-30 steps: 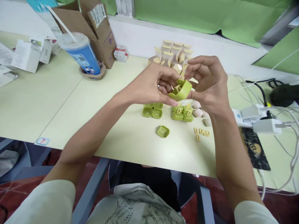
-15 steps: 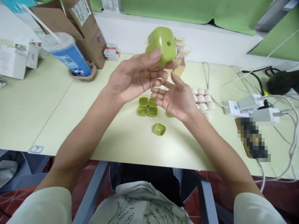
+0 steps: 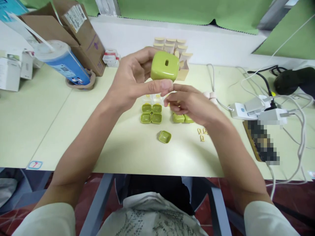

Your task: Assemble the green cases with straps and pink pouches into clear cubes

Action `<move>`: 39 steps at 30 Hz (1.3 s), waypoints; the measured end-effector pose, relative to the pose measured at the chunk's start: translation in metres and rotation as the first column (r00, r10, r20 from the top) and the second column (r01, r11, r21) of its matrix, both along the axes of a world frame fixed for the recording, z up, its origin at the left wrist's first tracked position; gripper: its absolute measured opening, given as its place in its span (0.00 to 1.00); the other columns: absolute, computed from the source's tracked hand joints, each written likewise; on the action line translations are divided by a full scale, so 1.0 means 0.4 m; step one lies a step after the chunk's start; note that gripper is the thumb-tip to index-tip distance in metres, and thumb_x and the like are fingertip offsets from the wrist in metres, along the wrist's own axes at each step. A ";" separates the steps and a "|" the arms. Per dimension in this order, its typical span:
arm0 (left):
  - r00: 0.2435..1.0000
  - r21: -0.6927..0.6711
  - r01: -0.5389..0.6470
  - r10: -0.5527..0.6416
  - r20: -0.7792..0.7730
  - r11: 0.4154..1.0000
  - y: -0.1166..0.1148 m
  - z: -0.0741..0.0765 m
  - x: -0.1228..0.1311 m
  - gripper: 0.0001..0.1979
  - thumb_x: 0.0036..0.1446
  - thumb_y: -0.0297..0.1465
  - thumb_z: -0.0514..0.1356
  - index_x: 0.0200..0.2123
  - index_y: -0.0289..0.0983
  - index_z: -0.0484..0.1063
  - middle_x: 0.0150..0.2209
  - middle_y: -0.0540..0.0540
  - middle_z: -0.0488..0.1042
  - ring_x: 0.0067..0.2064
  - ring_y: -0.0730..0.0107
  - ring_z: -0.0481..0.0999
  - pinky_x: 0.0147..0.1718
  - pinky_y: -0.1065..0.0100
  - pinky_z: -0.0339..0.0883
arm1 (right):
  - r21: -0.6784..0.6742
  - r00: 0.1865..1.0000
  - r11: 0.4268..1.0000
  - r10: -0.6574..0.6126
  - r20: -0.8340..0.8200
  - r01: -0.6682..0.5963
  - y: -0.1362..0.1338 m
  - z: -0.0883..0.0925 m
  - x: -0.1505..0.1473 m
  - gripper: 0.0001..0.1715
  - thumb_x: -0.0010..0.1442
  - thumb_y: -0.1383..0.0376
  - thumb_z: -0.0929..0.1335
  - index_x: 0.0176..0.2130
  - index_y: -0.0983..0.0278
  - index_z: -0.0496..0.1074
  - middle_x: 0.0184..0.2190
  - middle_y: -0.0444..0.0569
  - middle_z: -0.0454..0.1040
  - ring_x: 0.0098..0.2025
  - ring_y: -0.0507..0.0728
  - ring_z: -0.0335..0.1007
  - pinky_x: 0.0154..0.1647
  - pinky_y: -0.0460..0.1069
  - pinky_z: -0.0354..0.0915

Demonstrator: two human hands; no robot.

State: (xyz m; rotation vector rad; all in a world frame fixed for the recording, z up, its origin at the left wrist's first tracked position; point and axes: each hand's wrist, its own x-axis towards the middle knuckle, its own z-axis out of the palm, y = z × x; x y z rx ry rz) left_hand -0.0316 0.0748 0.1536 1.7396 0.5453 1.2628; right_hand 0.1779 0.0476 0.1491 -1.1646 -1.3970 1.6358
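Raised over the table, my left hand (image 3: 133,80) grips a glossy green rounded box-shaped cover (image 3: 164,67) between its thumb and fingers. A small oblong slot shows in the cover's near top face. Just below and to the right is my right hand (image 3: 189,101), palm down, fingers loosely bent and apart, with nothing visible in them. Its fingertips are close to my left thumb; whether they touch I cannot tell. On the table below lies a single green cup (image 3: 164,137), hollow side up. Several like green cups (image 3: 151,113) form a block behind it.
Green covers (image 3: 178,118) sit partly under my right hand, with small yellow clips (image 3: 202,134) nearby. Open cardboard boxes (image 3: 182,70) stand by the wall. A blue drink cup (image 3: 69,65) and brown carton (image 3: 91,46) are left; a power strip (image 3: 242,111) with cables is right.
The green cover has come lower and its slot now faces me more squarely. My right hand has turned from palm up to palm down, with its fingers bending.
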 end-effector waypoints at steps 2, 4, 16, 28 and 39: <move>1.000 0.023 0.012 -0.012 -0.010 1.000 -0.001 0.011 -0.012 0.17 0.52 0.33 0.81 0.45 0.42 0.85 0.46 0.50 0.85 0.50 0.61 0.86 0.56 0.58 0.78 | 0.255 0.937 0.967 -0.075 0.341 -0.015 -0.012 0.021 0.065 0.04 0.65 0.68 0.71 0.42 0.62 0.76 0.36 0.49 0.79 0.30 0.52 0.65 0.28 0.47 0.61; 0.995 0.041 0.003 0.001 -0.099 0.999 -0.002 0.020 -0.021 0.19 0.50 0.32 0.82 0.45 0.40 0.84 0.46 0.48 0.85 0.49 0.61 0.86 0.55 0.57 0.78 | 0.456 0.791 0.889 -0.244 0.562 -0.050 -0.045 0.021 0.136 0.09 0.67 0.68 0.68 0.46 0.60 0.77 0.42 0.51 0.81 0.36 0.56 0.73 0.36 0.50 0.69; 0.136 0.408 0.178 0.388 -0.912 0.895 -0.211 -0.041 -0.055 0.29 0.60 0.15 0.54 0.58 0.44 0.79 0.63 0.40 0.78 0.45 0.56 0.86 0.38 0.59 0.78 | 0.486 0.513 0.734 -0.679 0.525 0.474 -0.357 -0.283 0.365 0.26 0.59 0.42 0.78 0.41 0.61 0.84 0.35 0.53 0.86 0.31 0.60 0.81 0.35 0.55 0.77; -0.028 0.322 0.018 0.322 -0.946 0.947 -0.335 -0.202 -0.056 0.38 0.68 0.16 0.50 0.78 0.41 0.62 0.64 0.34 0.77 0.59 0.50 0.83 0.43 0.58 0.85 | 0.835 0.568 0.541 -0.721 0.397 0.103 -0.353 -0.283 0.250 0.14 0.77 0.61 0.69 0.49 0.63 0.86 0.41 0.54 0.82 0.38 0.58 0.78 0.39 0.53 0.73; 0.565 0.216 -0.269 0.335 -0.754 0.939 -0.339 -0.283 -0.087 0.19 0.75 0.34 0.64 0.65 0.39 0.73 0.60 0.37 0.83 0.62 0.51 0.84 0.63 0.48 0.81 | 0.659 0.522 0.441 -0.403 0.752 -0.609 -0.311 -0.285 0.080 0.17 0.73 0.79 0.66 0.43 0.64 0.82 0.46 0.52 0.84 0.44 0.58 0.75 0.31 0.52 0.63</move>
